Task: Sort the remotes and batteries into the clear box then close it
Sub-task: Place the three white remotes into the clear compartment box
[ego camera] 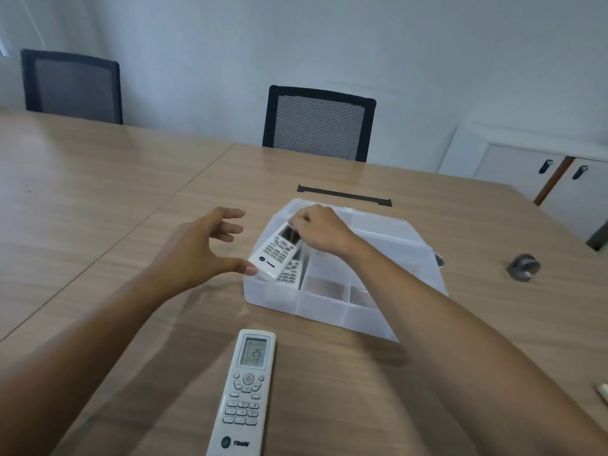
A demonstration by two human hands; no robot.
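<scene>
We see a white remote (277,251) tilted over the left compartment of the clear box (329,311), its lower end jutting past the box's near-left wall. The right hand (320,230) pinches its screen end, fingers closed on it. Beneath it, inside the same compartment, lies a 2nd remote (291,273), partly covered. The left hand (197,253) hovers just beside the box, fingers spread and curled, thumb tip touching the tilted remote's lower corner. A 3rd remote (245,394) lies flat on the wooden table (98,209) near us, screen reading 25. The right forearm crosses the box's right compartments. Farther right we note a small grey object (523,266); a black strip (343,195) lies behind the box. 2 chairs (319,125) stand beyond the table.
</scene>
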